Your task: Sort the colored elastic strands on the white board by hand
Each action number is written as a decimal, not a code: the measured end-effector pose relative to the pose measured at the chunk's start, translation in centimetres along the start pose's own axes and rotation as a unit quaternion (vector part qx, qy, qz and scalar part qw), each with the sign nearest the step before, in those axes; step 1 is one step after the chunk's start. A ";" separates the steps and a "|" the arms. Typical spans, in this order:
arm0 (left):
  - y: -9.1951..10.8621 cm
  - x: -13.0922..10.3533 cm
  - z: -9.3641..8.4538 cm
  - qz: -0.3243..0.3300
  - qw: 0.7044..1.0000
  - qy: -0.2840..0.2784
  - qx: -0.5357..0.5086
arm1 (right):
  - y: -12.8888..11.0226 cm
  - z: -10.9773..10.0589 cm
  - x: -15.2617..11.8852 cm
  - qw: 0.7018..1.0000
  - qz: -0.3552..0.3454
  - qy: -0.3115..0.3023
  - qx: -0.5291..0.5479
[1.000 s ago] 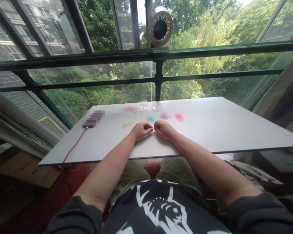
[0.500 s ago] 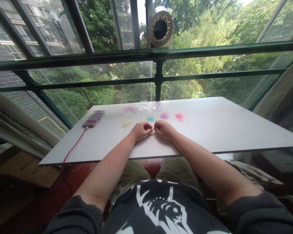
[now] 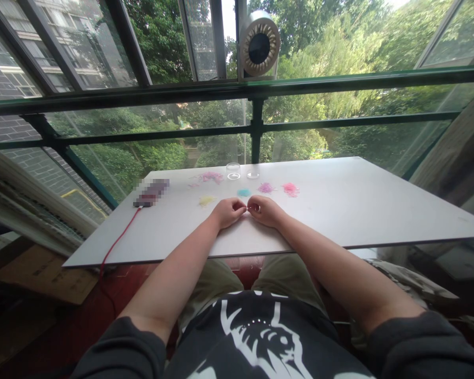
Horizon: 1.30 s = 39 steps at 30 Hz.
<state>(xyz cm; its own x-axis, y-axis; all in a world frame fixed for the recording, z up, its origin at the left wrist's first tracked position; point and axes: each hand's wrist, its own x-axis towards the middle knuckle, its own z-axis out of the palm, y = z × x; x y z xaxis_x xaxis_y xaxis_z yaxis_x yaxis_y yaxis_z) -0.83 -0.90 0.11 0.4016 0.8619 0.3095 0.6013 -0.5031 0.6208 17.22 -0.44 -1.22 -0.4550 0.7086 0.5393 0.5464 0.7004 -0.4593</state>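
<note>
My left hand (image 3: 229,211) and my right hand (image 3: 265,210) rest near the middle of the white table (image 3: 359,205), fingertips almost touching. Both are closed in a pinch; whatever lies between the fingers is too small to make out. Just beyond them is a small turquoise pile (image 3: 244,192). A yellow pile (image 3: 206,200) lies left of my left hand. Behind my right hand are a purple pile (image 3: 266,187) and, further right, a red-pink pile (image 3: 290,189). Another pink-purple pile (image 3: 211,177) is spread at the back left.
At the back edge stand a clear round container (image 3: 233,171) and a low clear round piece (image 3: 253,174). A blurred-out device (image 3: 152,192) lies on the left, its red cable (image 3: 120,235) running over the front edge. A green railing (image 3: 161,95) crosses behind the table.
My right hand has shifted very slightly left, bringing its fingertips closer to those of my left hand. The piles and containers have not moved.
</note>
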 end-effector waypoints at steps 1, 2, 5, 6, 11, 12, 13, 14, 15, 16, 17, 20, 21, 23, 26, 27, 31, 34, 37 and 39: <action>0.0 0.0 0.0 0.001 1.000 0.000 -0.001 | 0.0 0.0 0.0 1.000 0.001 0.001 0.000; 0.0 0.0 0.0 0.002 1.000 0.001 -0.002 | -0.1 0.0 0.0 1.000 0.001 0.001 0.000; 0.0 0.0 0.0 0.004 1.000 0.002 -0.006 | -0.1 -0.1 0.0 1.000 0.004 0.002 0.001; 0.0 0.0 0.0 0.004 1.000 0.003 -0.007 | -0.1 -0.1 0.0 1.000 0.005 0.002 0.002; 0.0 0.0 0.0 0.002 1.000 0.002 -0.010 | 0.0 -0.2 0.0 1.000 0.012 0.000 0.004; 0.0 0.0 0.1 0.001 1.000 0.001 -0.010 | 0.0 -0.1 0.0 1.000 0.012 0.001 0.005; 0.0 0.0 0.1 0.000 1.000 0.000 -0.011 | 0.1 -0.1 0.1 1.000 0.012 0.002 0.005; -0.1 0.0 0.1 -0.001 1.000 0.000 -0.013 | 0.1 -0.1 0.1 1.000 0.012 0.004 0.007; -0.1 0.0 0.1 -0.001 1.000 0.000 -0.014 | 0.1 -0.1 0.1 1.000 0.012 0.005 0.009; -0.1 0.0 0.1 0.000 1.000 0.001 -0.015 | 0.2 -0.1 0.1 1.000 0.011 0.006 0.011; -0.2 0.0 0.2 0.001 1.000 0.003 -0.015 | 0.2 -0.1 0.1 1.000 0.010 0.007 0.013; -0.3 0.1 0.2 0.003 1.000 0.005 -0.014 | 0.2 0.0 0.1 1.000 0.009 0.010 0.014; -0.3 0.1 0.2 0.003 1.000 0.005 -0.014 | 0.2 -0.1 0.1 1.000 0.009 0.012 0.014; -0.4 0.1 0.2 0.002 1.000 0.004 -0.016 | 0.1 -0.1 0.1 1.000 0.012 0.014 0.012; -0.3 0.0 0.2 0.002 1.000 0.005 -0.014 | 0.0 -0.2 0.1 1.000 0.019 0.015 0.011; -0.3 0.0 0.2 0.001 1.000 0.006 -0.014 | 0.0 -0.2 0.1 1.000 0.021 0.015 0.012; -0.1 0.0 0.1 -0.003 1.000 0.005 -0.016 | 0.0 -0.3 0.2 1.000 0.023 0.014 0.016; -0.1 0.0 0.1 -0.005 1.000 0.005 -0.016 | 0.1 -0.3 0.2 0.999 0.022 0.015 0.017; -0.1 0.0 0.2 -0.007 1.000 0.007 -0.015 | 0.1 -0.2 0.1 0.999 0.022 0.015 0.017; -0.2 0.0 0.2 -0.007 1.000 0.006 -0.015 | 0.2 -0.2 0.1 0.999 0.023 0.017 0.016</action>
<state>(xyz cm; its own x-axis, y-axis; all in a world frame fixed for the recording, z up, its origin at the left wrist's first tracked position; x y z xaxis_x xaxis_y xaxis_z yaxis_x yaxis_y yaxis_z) -0.79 -0.79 -0.16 0.3847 0.8698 0.3089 0.5858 -0.4887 0.6466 17.44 -0.27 -1.06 -0.4056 0.7372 0.5404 0.5426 0.6700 -0.5066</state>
